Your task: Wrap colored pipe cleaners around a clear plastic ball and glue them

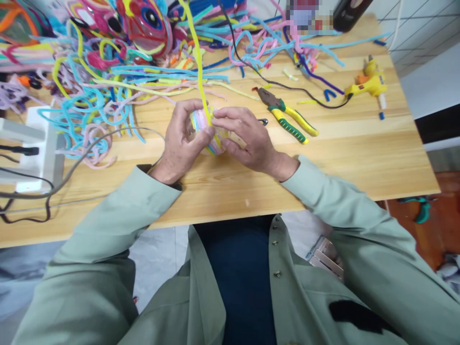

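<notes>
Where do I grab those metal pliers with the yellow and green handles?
I'd grip the metal pliers by their yellow-and-green handles, coming from the near right: they slant that way, slightly spread, while the dark head points away.

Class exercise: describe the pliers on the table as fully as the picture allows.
The pliers lie flat on the wooden tabletop, to the right of the right hand. The dark, metallic-looking head points up and left, away from the person; two curved handles, yellow and green and seemingly rubber or plastic, spread apart toward the lower right. The near handle shows dark ridges. No hand touches them. Whether the jaws are closed is unclear.
</notes>
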Tool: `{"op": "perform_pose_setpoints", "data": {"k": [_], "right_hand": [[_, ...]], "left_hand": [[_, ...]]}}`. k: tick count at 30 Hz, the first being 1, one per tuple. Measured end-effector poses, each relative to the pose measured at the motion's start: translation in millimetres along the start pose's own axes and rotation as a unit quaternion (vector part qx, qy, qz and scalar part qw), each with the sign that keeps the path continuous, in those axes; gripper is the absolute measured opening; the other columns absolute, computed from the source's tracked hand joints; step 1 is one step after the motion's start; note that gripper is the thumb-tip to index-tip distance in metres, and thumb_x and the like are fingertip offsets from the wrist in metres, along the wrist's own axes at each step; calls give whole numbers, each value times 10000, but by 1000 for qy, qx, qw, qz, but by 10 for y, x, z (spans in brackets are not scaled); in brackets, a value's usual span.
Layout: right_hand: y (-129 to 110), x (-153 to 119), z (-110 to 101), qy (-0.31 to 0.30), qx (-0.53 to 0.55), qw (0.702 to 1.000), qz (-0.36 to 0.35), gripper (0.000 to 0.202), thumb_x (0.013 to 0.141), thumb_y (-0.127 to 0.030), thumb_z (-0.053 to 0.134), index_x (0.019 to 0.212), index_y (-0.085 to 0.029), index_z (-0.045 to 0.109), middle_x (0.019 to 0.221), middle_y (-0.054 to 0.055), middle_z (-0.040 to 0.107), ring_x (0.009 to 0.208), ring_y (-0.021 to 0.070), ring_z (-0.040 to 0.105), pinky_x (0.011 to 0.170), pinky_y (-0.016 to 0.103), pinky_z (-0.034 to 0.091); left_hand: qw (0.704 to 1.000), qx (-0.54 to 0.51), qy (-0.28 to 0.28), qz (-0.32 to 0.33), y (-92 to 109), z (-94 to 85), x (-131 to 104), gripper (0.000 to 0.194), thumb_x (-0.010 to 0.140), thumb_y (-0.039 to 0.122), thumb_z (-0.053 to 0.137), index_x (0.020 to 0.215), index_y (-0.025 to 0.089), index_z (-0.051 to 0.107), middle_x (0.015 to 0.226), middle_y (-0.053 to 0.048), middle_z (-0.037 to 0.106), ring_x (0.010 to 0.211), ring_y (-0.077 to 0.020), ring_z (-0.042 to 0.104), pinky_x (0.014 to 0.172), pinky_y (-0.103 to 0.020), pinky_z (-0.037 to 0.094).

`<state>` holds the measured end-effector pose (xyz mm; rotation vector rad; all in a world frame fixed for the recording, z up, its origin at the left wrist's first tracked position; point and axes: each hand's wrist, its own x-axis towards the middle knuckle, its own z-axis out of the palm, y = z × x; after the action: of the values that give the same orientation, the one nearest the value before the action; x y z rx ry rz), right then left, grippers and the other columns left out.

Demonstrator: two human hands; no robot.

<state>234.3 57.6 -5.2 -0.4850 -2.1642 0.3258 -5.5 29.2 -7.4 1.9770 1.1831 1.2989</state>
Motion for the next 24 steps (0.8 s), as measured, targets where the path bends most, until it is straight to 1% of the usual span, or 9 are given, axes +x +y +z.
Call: {"op": "perform_pose_setpoints", "data": {"k": [3,6,7,11,13,16,18,22,24], "right_hand": [[4,-22,-7,-24,-10,999,30,414,1121,-451,585,1510,-309,596,1550,79,679,1450,267,641,1262,563,544],[-17,-31,-32,-11,7,1000,8,441,1119,-467,569,1515,-276,598,1541,105,675,1438,294,649,1231,587,562],[-34,-28,-47,-15,13,1000,12,436,1119,-468,567,1512,-280,600,1537,101,678,1434,291,650,1235,585,560],[-105,-6,-94,-78,14,990,117,443,1083,-543,636,1483,-355,611,1544,48,678,1485,276,593,1315,545,510],[-101,-10,-84,-81,10,986,143,483,1060,-599,656,1480,-365,611,1531,42,678,1510,280,571,1327,528,504],[-48,-36,-37,-47,10,993,109,550,1076,-640,595,1520,-316,577,1527,67,658,1514,290,576,1303,552,524],[-23,-49,-16,-36,15,995,89,562,1095,-629,561,1539,-284,553,1537,91,645,1509,292,578,1254,556,566],[-51,-34,-28,-38,34,992,112,522,1082,-610,607,1513,-319,569,1543,93,647,1496,282,579,1158,495,639],[-78,-18,-42,-34,48,991,119,524,1073,-615,624,1506,-323,577,1544,92,648,1487,280,584,1152,489,643]], "left_hand": [[1000,1,0,-3,2,-5,-4,665,982,798,701,1405,313,532,1391,-33,636,1359,-323,597,1191,-626,507],[1000,15,-8,-16,-9,-19,-13,683,992,813,669,1423,309,506,1413,-34,622,1417,-339,552,1229,-659,453],[1000,16,-9,-21,-13,-22,-17,681,1001,813,654,1430,308,498,1422,-34,618,1429,-337,544,1239,-660,440],[1000,9,-2,-20,-1,-8,-38,696,998,818,660,1423,292,495,1430,-40,617,1432,-313,561,1264,-627,436],[1000,2,9,-14,29,16,-47,688,996,815,669,1413,290,512,1422,-46,628,1425,-298,576,1274,-596,445],[999,-5,35,8,93,53,-52,625,1022,762,679,1395,277,554,1396,-59,648,1383,-265,611,1258,-530,479],[999,-4,46,16,136,65,-52,608,1029,748,680,1380,263,569,1383,-63,659,1360,-244,623,1241,-494,499],[999,24,28,-22,194,55,-54,648,1035,797,620,1388,259,547,1415,-59,660,1397,-228,605,1250,-473,495],[999,32,26,-18,210,46,-56,645,1054,781,602,1398,239,539,1423,-69,652,1400,-226,605,1248,-473,490]]}}
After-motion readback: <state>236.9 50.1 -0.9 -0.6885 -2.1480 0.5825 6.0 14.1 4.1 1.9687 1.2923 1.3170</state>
